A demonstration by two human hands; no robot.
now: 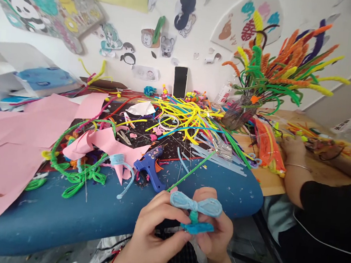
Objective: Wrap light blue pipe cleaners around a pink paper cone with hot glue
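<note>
Between my two hands, just off the table's front edge, is a small blue pipe-cleaner figure [194, 217]. Light blue loops spread like a bow at its top, a teal twisted stem sits in the middle, and a darker blue flat part lies below. My left hand [162, 225] pinches it from the left with fingers and thumb. From the right, my right hand [215, 234] grips it, its fingers partly hidden behind the loops. A blue glue gun [151, 168] lies on the table beyond my left hand. One green pipe cleaner [192, 171] slants across the cloth behind the figure.
Pink paper sheets [39, 122] cover the left side, beside a green pipe-cleaner loop [56, 147]. Yellow pipe cleaners [192, 116] pile up mid-table. A phone [180, 82] leans on the wall. Another person's hand [293, 147] works at right, near a vase of pipe cleaners [241, 113].
</note>
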